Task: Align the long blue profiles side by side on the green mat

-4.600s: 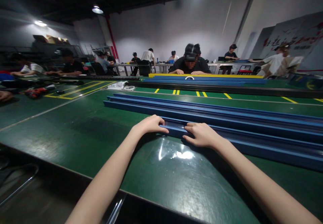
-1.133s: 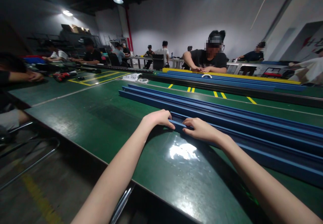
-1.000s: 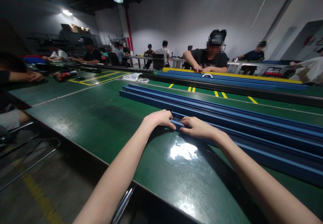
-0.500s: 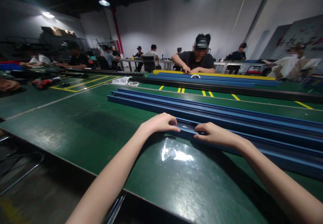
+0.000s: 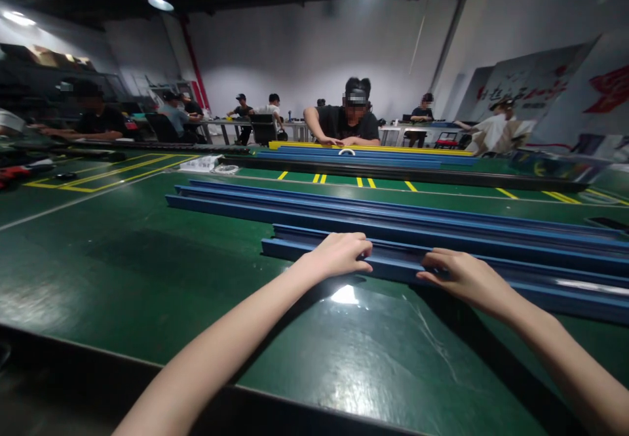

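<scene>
The nearest blue channel (image 5: pixel 393 269) lies lengthwise on the green tabletop, its left end showing beyond my left hand. My left hand (image 5: pixel 341 254) is curled over this channel, thumb at the near wall and fingers inside the trough. Further right, my right hand (image 5: pixel 455 272) grips the same channel in a similar way, with its thumb on the near side. Just behind it rests a longer blue channel (image 5: pixel 236 208), which extends further left. Whatever may lie under my fingertips is hidden.
Across the table, a person (image 5: pixel 351 118) leans over a yellow bar (image 5: pixel 407 150) and more blue channels. A long black bar (image 5: pixel 393 175) crosses the middle. White packets (image 5: pixel 199 163) lie at its left end. The table's near edge runs below my forearms.
The view has turned to the right. My hands have shifted right along the near channel, and its left end now shows to the left of my left hand.
</scene>
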`<state>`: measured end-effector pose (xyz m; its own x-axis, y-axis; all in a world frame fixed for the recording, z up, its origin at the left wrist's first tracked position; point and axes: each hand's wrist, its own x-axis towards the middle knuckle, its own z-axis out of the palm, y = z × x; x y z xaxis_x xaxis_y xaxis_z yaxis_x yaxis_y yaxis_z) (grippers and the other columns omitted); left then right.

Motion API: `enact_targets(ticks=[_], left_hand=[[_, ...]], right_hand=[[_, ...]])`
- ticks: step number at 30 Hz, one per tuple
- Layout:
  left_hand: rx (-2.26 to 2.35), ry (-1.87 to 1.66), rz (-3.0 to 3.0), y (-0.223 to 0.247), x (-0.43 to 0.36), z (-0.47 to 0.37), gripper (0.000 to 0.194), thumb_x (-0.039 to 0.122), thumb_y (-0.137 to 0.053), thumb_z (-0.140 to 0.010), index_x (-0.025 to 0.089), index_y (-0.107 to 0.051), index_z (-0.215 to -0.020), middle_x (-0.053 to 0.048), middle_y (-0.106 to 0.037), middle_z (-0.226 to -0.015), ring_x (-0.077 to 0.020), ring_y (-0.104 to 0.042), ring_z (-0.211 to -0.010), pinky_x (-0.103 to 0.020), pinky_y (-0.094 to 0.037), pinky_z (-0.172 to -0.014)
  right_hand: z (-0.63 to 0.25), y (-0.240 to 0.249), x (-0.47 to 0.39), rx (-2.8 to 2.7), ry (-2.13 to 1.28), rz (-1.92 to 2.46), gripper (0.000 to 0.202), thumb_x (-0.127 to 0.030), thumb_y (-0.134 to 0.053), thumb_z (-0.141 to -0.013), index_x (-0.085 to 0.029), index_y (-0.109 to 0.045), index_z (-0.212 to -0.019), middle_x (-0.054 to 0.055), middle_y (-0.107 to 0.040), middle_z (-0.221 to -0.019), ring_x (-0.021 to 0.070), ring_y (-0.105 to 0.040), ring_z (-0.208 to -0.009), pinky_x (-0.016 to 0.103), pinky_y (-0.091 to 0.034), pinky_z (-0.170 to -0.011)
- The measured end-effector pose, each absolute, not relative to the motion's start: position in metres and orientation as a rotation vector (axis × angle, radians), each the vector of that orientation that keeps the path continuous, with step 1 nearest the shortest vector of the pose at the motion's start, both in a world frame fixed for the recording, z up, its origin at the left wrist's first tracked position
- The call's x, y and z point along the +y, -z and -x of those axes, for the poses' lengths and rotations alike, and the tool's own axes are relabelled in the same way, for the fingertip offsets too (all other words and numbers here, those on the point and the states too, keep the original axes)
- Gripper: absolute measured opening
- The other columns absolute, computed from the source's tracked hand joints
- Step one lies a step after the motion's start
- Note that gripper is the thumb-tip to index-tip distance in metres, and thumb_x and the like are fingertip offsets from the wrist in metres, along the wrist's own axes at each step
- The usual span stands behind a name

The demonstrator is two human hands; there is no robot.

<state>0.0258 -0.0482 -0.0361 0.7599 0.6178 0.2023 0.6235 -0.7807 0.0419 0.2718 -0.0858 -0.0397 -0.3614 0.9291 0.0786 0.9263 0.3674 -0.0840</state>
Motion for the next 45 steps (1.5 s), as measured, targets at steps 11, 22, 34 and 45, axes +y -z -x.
enact_targets(ticks=[11, 22, 34, 45], left_hand=[[-0.993, 0.263, 2.747, 0.038, -0.056, -0.034, 0.024, 0.04, -0.05, -0.08, 0.017, -0.055, -0.075, -0.001, -0.057, -0.081, -0.0138, -0.056, -0.072, -0.022, -0.03, -0.048], [-1.225, 0.187, 2.549, 0.04, -0.049, 0.043, 0.019, 0.037, -0.049, -0.08, 0.019, -0.051, -0.073, -0.001, -0.056, -0.081, -0.0149, -0.053, -0.073, -0.023, -0.03, -0.052], [-1.531, -0.02, 2.352, 0.03, -0.038, 0.134, 0.017, 0.035, -0.044, -0.082, 0.021, -0.053, -0.076, -0.001, -0.055, -0.088, -0.0162, -0.053, -0.085, -0.022, -0.033, -0.056], [-1.43, 0.106, 2.505, 0.019, -0.045, 0.056, 0.022, 0.037, -0.053, -0.077, 0.022, -0.056, -0.094, -0.002, -0.057, -0.095, -0.0171, -0.054, -0.086, -0.025, -0.038, -0.068]], right_hand=[[-0.266, 0.046, -0.097, -2.369, 0.357, 1.677, 0.03, -0.043, -0.042, -0.08, -0.021, -0.058, -0.068, 0.001, -0.059, -0.072, 0.012, -0.055, -0.064, 0.021, -0.024, -0.046], [-0.179, 0.045, -0.076, -2.377, 0.308, 1.602, 0.027, -0.04, -0.046, -0.08, -0.019, -0.06, -0.069, 0.001, -0.061, -0.076, 0.0122, -0.056, -0.07, 0.024, -0.022, -0.049], [-0.172, 0.042, -0.062, -2.404, 0.218, 1.584, 0.018, -0.036, -0.05, -0.078, -0.021, -0.06, -0.078, 0.002, -0.061, -0.083, 0.0134, -0.056, -0.074, 0.022, -0.024, -0.05], [-0.181, 0.052, -0.063, -2.309, 0.384, 1.643, 0.024, -0.034, -0.043, -0.083, -0.018, -0.056, -0.071, 0.003, -0.06, -0.079, 0.013, -0.054, -0.077, 0.023, -0.025, -0.053]])
